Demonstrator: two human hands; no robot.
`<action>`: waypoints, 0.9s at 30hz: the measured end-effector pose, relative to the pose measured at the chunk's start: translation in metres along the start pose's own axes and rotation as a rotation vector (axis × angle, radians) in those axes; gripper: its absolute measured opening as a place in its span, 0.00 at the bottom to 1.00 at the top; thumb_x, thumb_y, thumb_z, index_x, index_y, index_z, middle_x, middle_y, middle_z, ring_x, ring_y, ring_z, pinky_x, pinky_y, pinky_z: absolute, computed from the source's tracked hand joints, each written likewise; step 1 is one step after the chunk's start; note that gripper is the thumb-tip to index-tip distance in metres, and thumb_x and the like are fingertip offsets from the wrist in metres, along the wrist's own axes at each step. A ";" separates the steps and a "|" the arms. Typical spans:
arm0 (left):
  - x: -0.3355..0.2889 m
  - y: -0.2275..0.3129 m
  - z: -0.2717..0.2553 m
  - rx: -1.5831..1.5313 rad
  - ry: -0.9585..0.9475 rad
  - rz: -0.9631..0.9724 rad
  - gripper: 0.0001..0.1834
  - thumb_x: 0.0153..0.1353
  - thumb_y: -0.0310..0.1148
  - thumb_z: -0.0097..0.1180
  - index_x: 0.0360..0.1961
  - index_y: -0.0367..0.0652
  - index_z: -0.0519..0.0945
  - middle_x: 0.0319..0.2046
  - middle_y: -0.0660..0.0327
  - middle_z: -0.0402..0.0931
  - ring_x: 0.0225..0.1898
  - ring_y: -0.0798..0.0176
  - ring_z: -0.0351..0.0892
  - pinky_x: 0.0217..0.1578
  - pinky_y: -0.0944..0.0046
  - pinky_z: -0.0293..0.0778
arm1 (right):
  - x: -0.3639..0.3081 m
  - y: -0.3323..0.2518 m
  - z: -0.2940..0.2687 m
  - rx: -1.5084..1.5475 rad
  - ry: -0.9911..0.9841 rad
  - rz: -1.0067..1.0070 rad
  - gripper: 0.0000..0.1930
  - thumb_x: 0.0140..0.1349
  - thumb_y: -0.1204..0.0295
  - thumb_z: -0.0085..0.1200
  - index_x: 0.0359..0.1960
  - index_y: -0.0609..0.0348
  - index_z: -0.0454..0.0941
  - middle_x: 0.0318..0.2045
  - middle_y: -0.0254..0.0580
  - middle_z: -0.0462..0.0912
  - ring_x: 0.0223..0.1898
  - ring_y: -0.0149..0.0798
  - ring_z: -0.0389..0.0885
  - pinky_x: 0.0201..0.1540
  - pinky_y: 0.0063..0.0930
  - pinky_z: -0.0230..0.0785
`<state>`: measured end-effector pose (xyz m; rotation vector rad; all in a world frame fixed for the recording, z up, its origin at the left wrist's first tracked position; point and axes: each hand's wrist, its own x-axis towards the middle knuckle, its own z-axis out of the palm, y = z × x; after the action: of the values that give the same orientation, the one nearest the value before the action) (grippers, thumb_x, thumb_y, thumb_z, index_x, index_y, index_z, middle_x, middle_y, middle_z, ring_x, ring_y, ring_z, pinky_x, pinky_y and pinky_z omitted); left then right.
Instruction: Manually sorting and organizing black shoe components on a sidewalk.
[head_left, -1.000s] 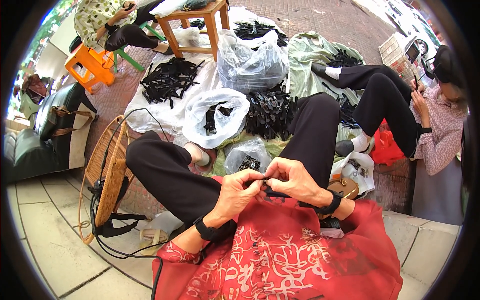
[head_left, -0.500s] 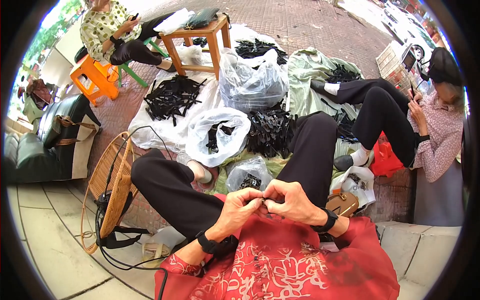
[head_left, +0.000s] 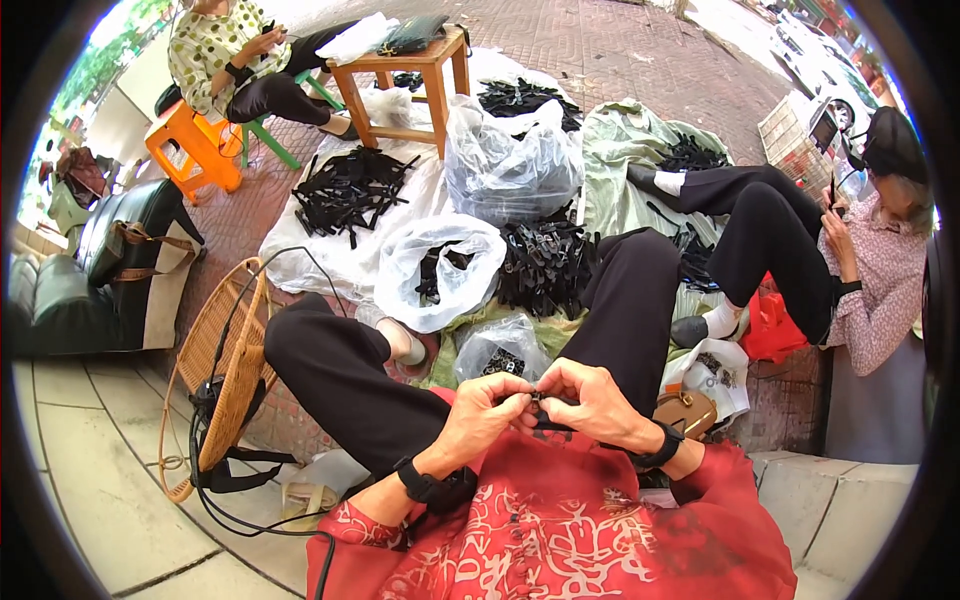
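Observation:
My left hand (head_left: 488, 414) and my right hand (head_left: 600, 408) meet above my lap, fingertips pinched close together. Between them sits a small dark piece (head_left: 537, 396), mostly covered by the fingers, so its exact kind cannot be made out. Just beyond my hands is a clear plastic bag (head_left: 475, 352) with small metal buckle-like parts inside. Farther out, a whitish plastic bag (head_left: 395, 262) lies open around some black straps. To its right, a heap of black straps (head_left: 545, 268) rests on the ground sheet.
A wicker chair (head_left: 215, 385) with black cables stands at my left. Ahead are a wooden stool (head_left: 400, 62), a large clear bag (head_left: 510, 180) and more strap piles. Two people sit nearby, one at the right (head_left: 875, 235), one at far left (head_left: 225, 60). A brown bag (head_left: 685, 412) lies beside my right arm.
Both hands keep their pinch, with fingertips now slightly farther apart and more of the dark piece showing. The view has shifted slightly. The person at the right has raised their hands a little.

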<state>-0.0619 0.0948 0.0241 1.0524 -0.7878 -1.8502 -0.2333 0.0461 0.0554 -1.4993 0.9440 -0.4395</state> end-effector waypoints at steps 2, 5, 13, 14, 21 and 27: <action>0.001 -0.001 0.002 -0.009 0.001 -0.008 0.07 0.58 0.23 0.44 0.37 0.33 0.71 0.28 0.59 0.75 0.27 0.69 0.75 0.29 0.71 0.75 | 0.000 0.003 -0.001 -0.030 0.031 0.030 0.07 0.48 0.76 0.50 0.29 0.67 0.70 0.22 0.38 0.77 0.24 0.24 0.74 0.28 0.19 0.67; -0.001 0.005 -0.005 -0.152 -0.070 -0.033 0.09 0.59 0.25 0.41 0.39 0.32 0.70 0.31 0.54 0.75 0.29 0.65 0.77 0.32 0.68 0.76 | 0.005 0.008 -0.002 0.230 -0.026 0.083 0.05 0.50 0.78 0.48 0.29 0.67 0.70 0.22 0.33 0.75 0.24 0.21 0.72 0.25 0.15 0.66; -0.002 0.010 -0.007 -0.252 -0.083 -0.148 0.10 0.59 0.26 0.43 0.39 0.30 0.70 0.30 0.51 0.75 0.29 0.60 0.78 0.32 0.64 0.77 | 0.005 0.012 -0.009 0.420 -0.147 0.202 0.05 0.54 0.77 0.48 0.31 0.66 0.70 0.23 0.36 0.74 0.20 0.22 0.69 0.23 0.14 0.64; -0.002 0.010 -0.007 -0.258 -0.076 -0.163 0.10 0.59 0.26 0.43 0.39 0.30 0.70 0.30 0.51 0.75 0.29 0.60 0.78 0.32 0.64 0.77 | 0.005 0.012 -0.009 0.423 -0.143 0.217 0.05 0.54 0.77 0.48 0.31 0.66 0.70 0.23 0.36 0.74 0.20 0.22 0.70 0.23 0.14 0.64; -0.002 0.014 -0.004 -0.137 -0.037 -0.170 0.09 0.56 0.24 0.45 0.38 0.29 0.71 0.27 0.52 0.75 0.26 0.61 0.78 0.28 0.66 0.77 | 0.007 0.013 -0.008 0.445 -0.147 0.256 0.05 0.53 0.78 0.48 0.31 0.66 0.70 0.23 0.35 0.74 0.19 0.22 0.69 0.23 0.14 0.64; -0.001 0.009 -0.001 0.000 0.017 -0.113 0.08 0.56 0.23 0.46 0.36 0.29 0.71 0.25 0.55 0.75 0.24 0.64 0.77 0.26 0.69 0.76 | 0.007 0.013 -0.004 0.422 -0.134 0.240 0.05 0.53 0.78 0.48 0.31 0.66 0.69 0.23 0.35 0.74 0.20 0.21 0.69 0.22 0.13 0.64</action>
<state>-0.0577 0.0914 0.0308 1.1318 -0.7312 -1.9329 -0.2360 0.0395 0.0424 -1.0074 0.8497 -0.3333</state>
